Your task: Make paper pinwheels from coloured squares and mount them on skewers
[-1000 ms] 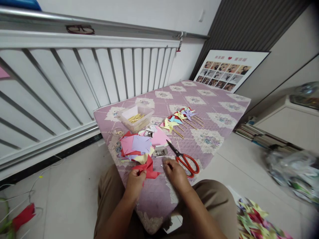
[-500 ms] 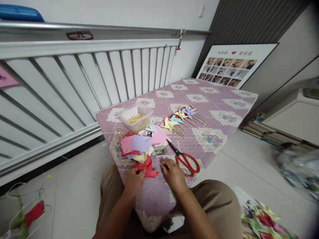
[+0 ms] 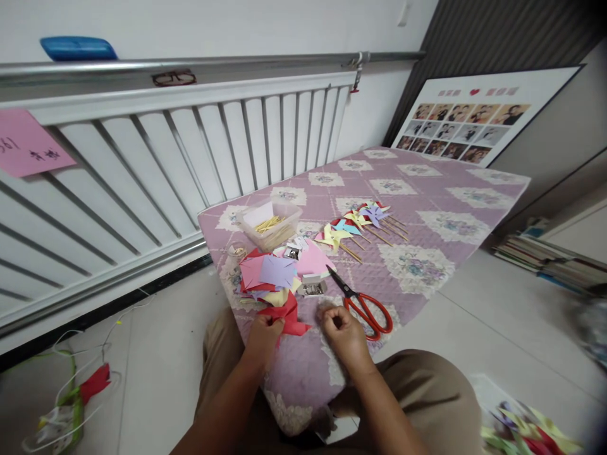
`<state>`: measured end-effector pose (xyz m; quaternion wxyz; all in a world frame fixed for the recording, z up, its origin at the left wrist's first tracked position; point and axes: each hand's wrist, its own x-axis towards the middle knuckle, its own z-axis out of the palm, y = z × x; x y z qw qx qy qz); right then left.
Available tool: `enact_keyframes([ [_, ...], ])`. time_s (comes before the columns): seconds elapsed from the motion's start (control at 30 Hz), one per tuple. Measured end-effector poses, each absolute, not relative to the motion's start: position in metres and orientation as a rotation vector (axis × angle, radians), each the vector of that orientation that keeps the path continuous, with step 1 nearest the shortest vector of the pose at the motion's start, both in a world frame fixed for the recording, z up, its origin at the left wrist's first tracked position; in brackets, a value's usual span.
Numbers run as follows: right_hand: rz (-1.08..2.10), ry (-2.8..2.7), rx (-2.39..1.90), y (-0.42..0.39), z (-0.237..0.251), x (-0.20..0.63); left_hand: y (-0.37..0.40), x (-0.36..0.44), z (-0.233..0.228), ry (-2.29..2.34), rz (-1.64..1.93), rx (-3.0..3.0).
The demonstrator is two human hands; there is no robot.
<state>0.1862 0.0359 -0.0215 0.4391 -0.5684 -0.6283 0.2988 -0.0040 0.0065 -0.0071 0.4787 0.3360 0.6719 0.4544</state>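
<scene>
My left hand (image 3: 265,338) is closed on a red paper pinwheel (image 3: 290,316), pinching its left side just above the tablecloth. The pinwheel's blades are folded in, and my fingers cover part of it. My right hand (image 3: 345,332) is to the right of it, thumb and forefinger pressed together in a ring; whatever the fingertips hold is too small to make out. A greyish blurred patch (image 3: 325,308) shows beside those fingertips. Close by lie red-handled scissors (image 3: 365,309), pointing away to the left, and a small open box of metal pieces (image 3: 313,289).
Stacked cut paper squares (image 3: 272,272) lie beyond my left hand. Behind them stand a clear plastic tub (image 3: 284,230) of thin sticks and a small round container (image 3: 236,249). Several finished pinwheels (image 3: 353,224) on sticks lie farther back. More pinwheels (image 3: 531,430) are on the floor at right.
The view has swung left, so everything sits farther right in the picture. My right hand has shifted slightly toward the scissors, its fingers now forming a ring. My left hand still holds the pinwheel.
</scene>
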Motion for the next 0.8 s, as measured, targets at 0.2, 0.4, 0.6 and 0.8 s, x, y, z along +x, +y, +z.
enact_keyframes([
  [0.2, 0.968, -1.404, -1.35, 0.026, -0.018, 0.182, 0.004, -0.004, -0.001, 1.666, 1.097, 0.857],
  [0.4, 1.186, -1.316, -1.289, 0.019, -0.004, 0.178, 0.004, -0.003, 0.004, 1.63, 1.087, 0.865],
  [0.6, 1.277, -1.34, -1.245, 0.016, 0.01, 0.166, 0.005, -0.005, -0.004, 1.575, 1.075, 0.866],
  [0.8, 1.133, -1.508, -1.237, 0.011, 0.016, 0.151, 0.005, -0.006, -0.003, 1.548, 1.059, 0.83],
])
